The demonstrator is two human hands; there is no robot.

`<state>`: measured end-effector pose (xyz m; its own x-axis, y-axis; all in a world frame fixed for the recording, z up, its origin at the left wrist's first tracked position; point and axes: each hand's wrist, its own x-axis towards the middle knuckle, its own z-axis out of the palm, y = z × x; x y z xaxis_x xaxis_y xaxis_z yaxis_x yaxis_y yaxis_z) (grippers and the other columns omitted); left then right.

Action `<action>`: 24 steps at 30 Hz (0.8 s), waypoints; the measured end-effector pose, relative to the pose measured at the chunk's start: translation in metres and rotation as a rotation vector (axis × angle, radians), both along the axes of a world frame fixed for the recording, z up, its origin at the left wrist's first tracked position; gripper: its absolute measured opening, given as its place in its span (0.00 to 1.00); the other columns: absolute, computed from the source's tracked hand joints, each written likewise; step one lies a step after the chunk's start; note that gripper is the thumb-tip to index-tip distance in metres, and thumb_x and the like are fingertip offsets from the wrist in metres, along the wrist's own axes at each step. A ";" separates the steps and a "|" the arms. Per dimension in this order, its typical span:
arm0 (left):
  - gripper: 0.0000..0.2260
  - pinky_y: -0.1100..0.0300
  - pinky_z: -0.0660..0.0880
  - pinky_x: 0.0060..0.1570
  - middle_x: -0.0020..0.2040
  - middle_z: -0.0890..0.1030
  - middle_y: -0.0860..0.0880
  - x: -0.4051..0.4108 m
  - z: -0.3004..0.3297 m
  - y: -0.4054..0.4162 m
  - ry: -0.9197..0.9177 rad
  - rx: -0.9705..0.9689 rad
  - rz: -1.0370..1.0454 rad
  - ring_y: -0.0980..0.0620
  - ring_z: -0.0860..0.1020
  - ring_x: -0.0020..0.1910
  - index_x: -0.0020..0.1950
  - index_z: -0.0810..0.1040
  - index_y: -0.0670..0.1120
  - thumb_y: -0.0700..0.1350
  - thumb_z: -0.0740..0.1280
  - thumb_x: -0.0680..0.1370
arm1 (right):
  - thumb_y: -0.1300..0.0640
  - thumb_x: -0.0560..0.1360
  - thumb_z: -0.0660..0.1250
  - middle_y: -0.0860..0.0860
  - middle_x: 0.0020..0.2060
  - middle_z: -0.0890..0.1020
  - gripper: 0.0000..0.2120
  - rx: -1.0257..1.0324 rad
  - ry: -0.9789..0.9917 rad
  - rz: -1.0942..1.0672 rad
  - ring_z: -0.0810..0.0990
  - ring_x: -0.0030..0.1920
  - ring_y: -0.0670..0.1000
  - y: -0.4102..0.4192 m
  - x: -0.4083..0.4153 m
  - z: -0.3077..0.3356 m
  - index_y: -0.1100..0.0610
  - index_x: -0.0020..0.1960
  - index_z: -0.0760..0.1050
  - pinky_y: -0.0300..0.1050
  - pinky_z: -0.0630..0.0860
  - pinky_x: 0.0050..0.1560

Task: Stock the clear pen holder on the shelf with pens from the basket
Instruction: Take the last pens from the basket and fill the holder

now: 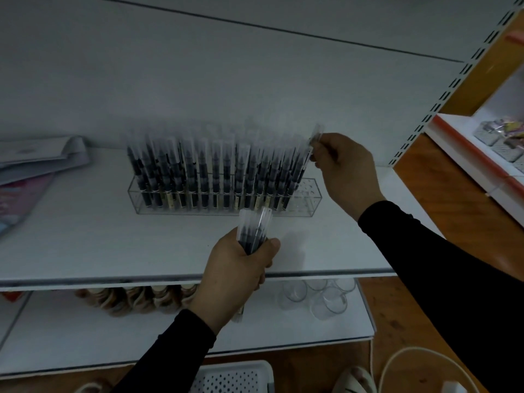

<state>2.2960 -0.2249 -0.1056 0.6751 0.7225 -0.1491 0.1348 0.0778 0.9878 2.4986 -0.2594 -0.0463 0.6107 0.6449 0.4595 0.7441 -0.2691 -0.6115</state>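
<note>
Pens (253,232) bundled in left hand (236,268) | right hand (344,168) pinches one (above holder (307,199))

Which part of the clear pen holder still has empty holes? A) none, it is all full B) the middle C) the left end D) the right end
D: the clear pen holder shows bare holes only at its right end, below the right hand that pinches one pen; standing pens fill the rest, and the left hand grips a bunch of spare pens.

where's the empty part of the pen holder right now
In the head view, the clear pen holder has bare slots at its right end, just below the right hand.
</note>
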 end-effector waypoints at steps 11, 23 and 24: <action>0.11 0.64 0.70 0.24 0.24 0.74 0.52 0.000 0.001 0.001 -0.003 -0.023 -0.002 0.56 0.71 0.22 0.38 0.74 0.39 0.44 0.69 0.77 | 0.58 0.80 0.61 0.55 0.38 0.82 0.12 -0.084 -0.012 0.009 0.80 0.40 0.54 -0.001 -0.002 -0.010 0.63 0.44 0.78 0.39 0.73 0.42; 0.12 0.65 0.70 0.24 0.24 0.72 0.51 -0.001 0.000 0.001 -0.003 -0.033 -0.020 0.56 0.70 0.21 0.37 0.72 0.39 0.44 0.69 0.77 | 0.54 0.78 0.65 0.42 0.43 0.80 0.08 -0.087 0.097 -0.079 0.77 0.44 0.41 -0.029 -0.021 -0.021 0.53 0.53 0.81 0.18 0.66 0.44; 0.12 0.65 0.70 0.24 0.24 0.72 0.50 -0.001 0.000 0.001 -0.005 -0.040 -0.020 0.56 0.70 0.22 0.37 0.72 0.39 0.44 0.69 0.77 | 0.53 0.78 0.65 0.42 0.42 0.81 0.07 -0.080 0.125 -0.068 0.78 0.42 0.41 -0.033 -0.029 -0.023 0.52 0.51 0.81 0.20 0.68 0.45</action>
